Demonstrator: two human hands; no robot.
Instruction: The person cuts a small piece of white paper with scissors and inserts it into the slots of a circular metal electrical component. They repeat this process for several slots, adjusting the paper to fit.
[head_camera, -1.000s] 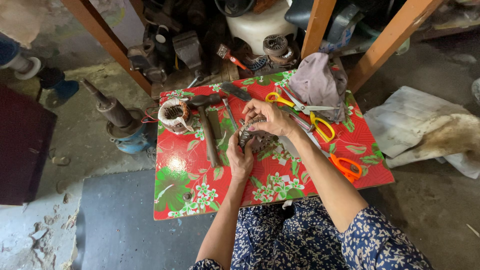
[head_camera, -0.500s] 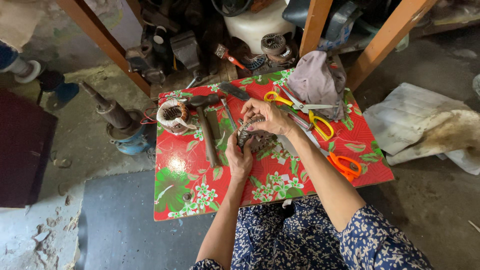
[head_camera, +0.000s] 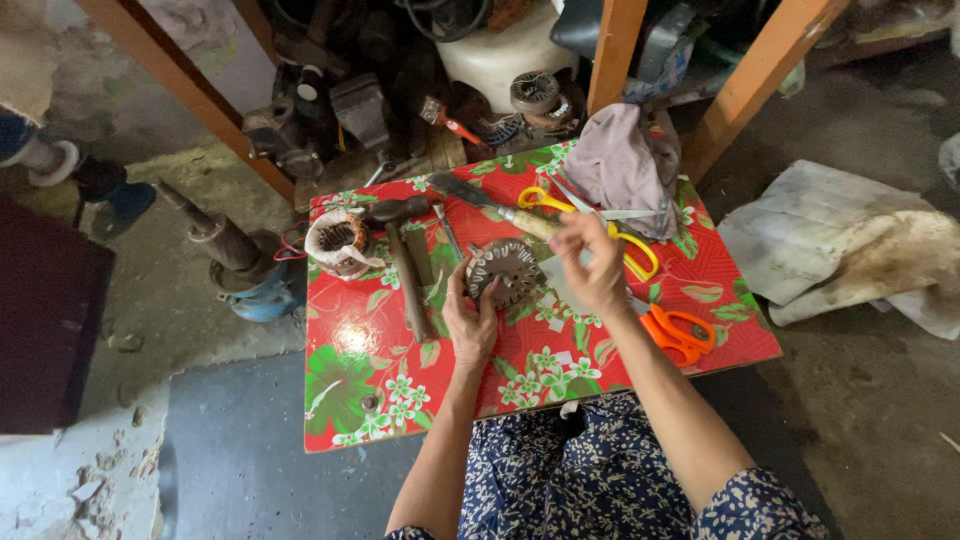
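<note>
On the red flowered table (head_camera: 400, 400), just ahead of my lap, I am watching my left hand (head_camera: 470, 325) closing its grip on the lower left edge of a round, toothed metal core (head_camera: 505, 270), fingers curling up its side while the disc is standing tilted on the tabletop. My right hand (head_camera: 590, 262) is hovering just beside the core on the right, fingers pinching together on something too small for me to make out; what that grip is holding I cannot tell.

Moving outward, a pale wooden-handled knife (head_camera: 495, 205) is lying just behind the core, its dark blade pointing left. A hammer (head_camera: 400, 260) is resting left of the core, handle running toward me, and a small wound coil with copper wire (head_camera: 335, 240) is sitting at the table's far left corner. Yellow-handled scissors (head_camera: 625, 240) are lying behind my right hand, partly under a greyish-pink cloth (head_camera: 625, 165) that is bunching up at the far edge. Orange-handled scissors (head_camera: 680, 332) are lying near the right edge, close to my forearm.

Beyond the table, orange wooden legs (head_camera: 770, 70) are slanting up over a heap of dark machine parts, and crumpled pale sheeting (head_camera: 850, 245) is spreading over the concrete floor to the right.
</note>
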